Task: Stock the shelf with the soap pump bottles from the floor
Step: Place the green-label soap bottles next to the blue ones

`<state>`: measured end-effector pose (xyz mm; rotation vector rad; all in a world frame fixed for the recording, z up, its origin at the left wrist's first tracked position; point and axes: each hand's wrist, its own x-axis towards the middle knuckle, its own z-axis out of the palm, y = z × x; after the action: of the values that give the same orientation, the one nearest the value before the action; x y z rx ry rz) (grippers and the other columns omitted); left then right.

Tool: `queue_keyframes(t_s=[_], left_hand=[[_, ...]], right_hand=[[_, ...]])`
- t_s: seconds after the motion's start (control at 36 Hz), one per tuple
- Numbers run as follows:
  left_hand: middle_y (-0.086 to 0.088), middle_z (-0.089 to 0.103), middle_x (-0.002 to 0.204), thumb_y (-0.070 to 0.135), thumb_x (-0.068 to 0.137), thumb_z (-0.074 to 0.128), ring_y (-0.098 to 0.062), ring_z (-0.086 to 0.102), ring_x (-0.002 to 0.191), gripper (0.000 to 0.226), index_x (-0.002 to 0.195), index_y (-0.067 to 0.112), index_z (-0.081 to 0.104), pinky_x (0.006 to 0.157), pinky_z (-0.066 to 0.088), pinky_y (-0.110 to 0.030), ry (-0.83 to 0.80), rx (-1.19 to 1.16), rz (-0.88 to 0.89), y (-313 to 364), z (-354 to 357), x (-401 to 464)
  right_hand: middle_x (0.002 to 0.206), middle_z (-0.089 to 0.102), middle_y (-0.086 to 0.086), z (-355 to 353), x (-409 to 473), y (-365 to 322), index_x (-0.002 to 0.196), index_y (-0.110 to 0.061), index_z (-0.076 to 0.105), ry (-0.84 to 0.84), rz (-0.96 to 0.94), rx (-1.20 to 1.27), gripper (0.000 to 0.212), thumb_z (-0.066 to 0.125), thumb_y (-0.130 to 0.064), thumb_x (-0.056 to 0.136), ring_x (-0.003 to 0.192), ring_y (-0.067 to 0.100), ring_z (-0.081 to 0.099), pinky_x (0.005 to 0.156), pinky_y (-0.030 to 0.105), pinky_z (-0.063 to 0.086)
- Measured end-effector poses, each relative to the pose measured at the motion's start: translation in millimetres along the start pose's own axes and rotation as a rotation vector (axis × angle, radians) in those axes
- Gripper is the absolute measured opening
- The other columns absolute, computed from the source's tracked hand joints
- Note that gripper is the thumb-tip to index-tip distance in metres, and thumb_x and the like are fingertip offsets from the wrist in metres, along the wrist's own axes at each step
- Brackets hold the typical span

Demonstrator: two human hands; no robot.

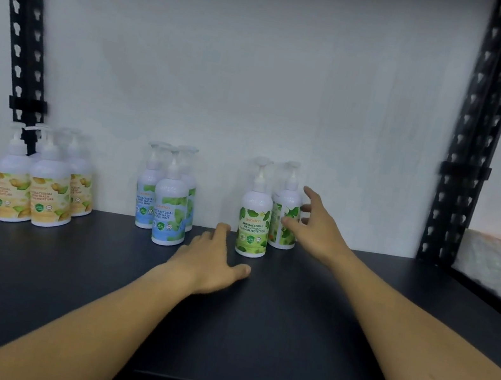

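Judging by three bottle groups already standing, we are finishing: right hand (313, 224) spread beside the far green-label bottle (285, 216), left hand (213, 260) relaxed flat on the shelf (282, 346).

Shelf: dark matte shelf board (302, 326) is carrying three clusters of white pump bottles.
Left hand (213, 260): lying open, fingers spread on the board.
Right hand (316, 225): fingers extended, touching the rear green-labelled white pump bottle (286, 209); front green-labelled bottle (255, 214) is standing just beside it.

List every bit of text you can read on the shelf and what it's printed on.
"ANTIBACTERIAL HAND WASH MAXIMUM PROTECTION": front green-label bottle.
"ANTIBACTERIAL HAND WASH COOL MINT": front blue-label bottle.
"HAND WASH": yellow-label bottle; remaining words blurred.
Brand names and round badges: too blurred to read.
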<state>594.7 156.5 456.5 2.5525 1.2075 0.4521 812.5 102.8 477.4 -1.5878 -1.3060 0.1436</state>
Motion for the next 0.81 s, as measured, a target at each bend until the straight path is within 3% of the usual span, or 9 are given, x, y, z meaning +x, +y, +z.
queue_keyframes(t_s=[0.11,0.22,0.33,0.47,0.64,0.75,0.81], left_hand=[[-0.004,0.023,0.163,0.069,0.094,0.038,-0.024,0.023,0.149,0.081,0.157,0.023,0.017,0.121,0.02,-0.044,-0.096,0.162,0.004,-6.5,-0.3,-17.9],[-0.002,0.0,0.167,0.07,0.096,0.023,-0.019,-0.003,0.154,0.079,0.16,0.027,0.008,0.124,-0.001,-0.045,-0.17,0.233,-0.022,-7.4,1.7,-23.7],[-0.001,-0.004,0.167,0.07,0.096,0.021,-0.018,-0.006,0.154,0.078,0.16,0.027,0.004,0.124,-0.003,-0.045,-0.186,0.251,-0.028,-5.3,1.5,-25.7],[-0.001,-0.003,0.167,0.07,0.096,0.021,-0.018,-0.005,0.154,0.079,0.16,0.027,0.004,0.124,-0.002,-0.044,-0.187,0.257,-0.031,-4.8,1.0,-27.4],[-0.001,-0.002,0.167,0.07,0.096,0.022,-0.019,-0.004,0.154,0.079,0.16,0.027,0.006,0.124,-0.001,-0.045,-0.183,0.249,-0.03,-4.3,0.2,-28.9],[-0.001,-0.001,0.167,0.07,0.096,0.022,-0.019,-0.003,0.154,0.079,0.16,0.027,0.006,0.124,0.0,-0.044,-0.181,0.248,-0.031,-4.5,0.2,-28.9],[-0.001,-0.001,0.167,0.07,0.096,0.023,-0.019,-0.003,0.154,0.079,0.16,0.027,0.006,0.124,0.0,-0.044,-0.179,0.249,-0.031,-4.9,0.4,-29.1]], right_hand=[[0.127,0.05,-0.006,2.8,1.2,0.3,0.156,-0.025,0.02,-0.044,-0.01,-0.005,0.08,0.068,-0.017,0.092,0.113,0.014,0.056,0.093,0.029,0.046],[0.113,0.055,-0.005,4.5,3.4,3.7,0.151,-0.028,0.024,-0.043,-0.005,-0.058,0.078,0.065,-0.01,0.088,0.101,0.017,0.061,0.085,0.029,0.052],[0.106,0.059,-0.001,5.0,4.4,5.2,0.146,-0.027,0.028,-0.003,-0.015,-0.109,0.072,0.064,-0.009,0.087,0.093,0.019,0.064,0.08,0.032,0.055],[0.09,0.054,-0.013,5.2,6.1,8.4,0.139,-0.023,0.032,0.06,-0.042,-0.146,0.07,0.073,-0.012,0.083,0.08,0.004,0.06,0.064,0.02,0.049],[0.113,0.057,0.006,8.8,6.3,11.2,0.14,-0.026,0.028,0.08,-0.049,-0.149,0.08,0.078,-0.02,0.078,0.094,0.02,0.063,0.08,0.036,0.057],[0.113,0.059,0.001,10.9,5.9,10.9,0.147,-0.024,0.024,0.015,-0.082,-0.153,0.08,0.069,-0.007,0.083,0.086,0.01,0.06,0.064,0.01,0.045],[0.109,0.059,0.0,10.6,5.3,11.5,0.148,-0.024,0.023,0.012,-0.081,-0.166,0.08,0.068,-0.006,0.084,0.083,0.012,0.059,0.06,0.01,0.041]])
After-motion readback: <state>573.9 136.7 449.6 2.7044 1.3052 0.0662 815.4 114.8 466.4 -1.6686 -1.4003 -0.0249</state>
